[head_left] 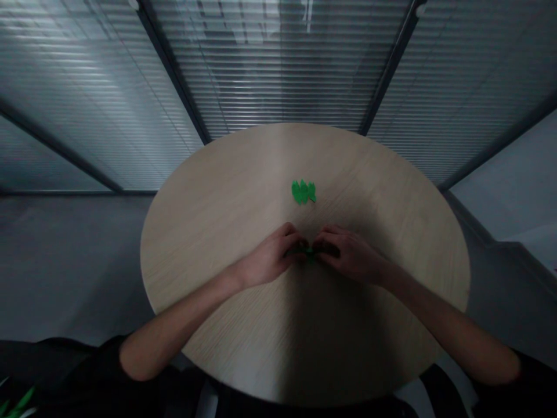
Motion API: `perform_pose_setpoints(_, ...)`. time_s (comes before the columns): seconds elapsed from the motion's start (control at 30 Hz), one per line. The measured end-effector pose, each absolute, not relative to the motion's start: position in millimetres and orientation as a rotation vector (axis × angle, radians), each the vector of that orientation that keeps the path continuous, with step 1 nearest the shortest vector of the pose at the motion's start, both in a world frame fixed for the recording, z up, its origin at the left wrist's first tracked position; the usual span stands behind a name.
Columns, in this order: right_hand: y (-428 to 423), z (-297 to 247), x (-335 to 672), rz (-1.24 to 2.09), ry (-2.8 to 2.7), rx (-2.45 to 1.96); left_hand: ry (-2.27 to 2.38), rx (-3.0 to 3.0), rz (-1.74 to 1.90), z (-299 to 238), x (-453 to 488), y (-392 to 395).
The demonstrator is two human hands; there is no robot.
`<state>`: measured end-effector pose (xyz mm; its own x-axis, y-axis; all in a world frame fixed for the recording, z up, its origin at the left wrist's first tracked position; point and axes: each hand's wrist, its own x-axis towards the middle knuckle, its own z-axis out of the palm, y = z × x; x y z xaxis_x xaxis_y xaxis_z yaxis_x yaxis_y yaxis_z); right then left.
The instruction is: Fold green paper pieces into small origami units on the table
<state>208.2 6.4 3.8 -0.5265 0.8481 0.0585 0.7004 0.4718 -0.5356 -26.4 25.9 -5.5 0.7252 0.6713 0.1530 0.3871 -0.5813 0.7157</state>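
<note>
My left hand and my right hand meet at the middle of a round light-wood table. Their fingers are curled and pinched together around a small green piece, which shows only as a sliver between the fingertips. Both hands rest low on the tabletop. A little beyond them lies a small cluster of bright green leaf-shaped pieces, flat on the table and untouched.
Glass walls with closed horizontal blinds and dark frames stand behind the table. Grey floor surrounds it. Green leaf tips show at the bottom-left corner of the view.
</note>
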Motion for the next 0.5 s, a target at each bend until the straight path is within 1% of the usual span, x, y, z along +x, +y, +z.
perform_pose_setpoints(0.07, 6.9, 3.5, 208.4, 0.710, -2.369, -1.291, 0.797, 2.259, 0.537, -5.9, -25.7, 25.3)
perform_pose_setpoints(0.23, 12.2, 7.0, 212.8, 1.054, -2.187, -1.289, 0.876, 2.212, 0.542, -3.4, -22.3, 24.0)
perform_pose_setpoints(0.37, 15.0, 7.8, 215.3, 1.127, -2.144, -1.286, 0.958, 2.027, 0.518, -0.7, -20.7, 25.7)
perform_pose_setpoints(0.5, 14.3, 3.8, 213.3, 1.295, -1.947, -1.318, 0.931, 1.771, 0.586, -0.8, -19.4, 29.6)
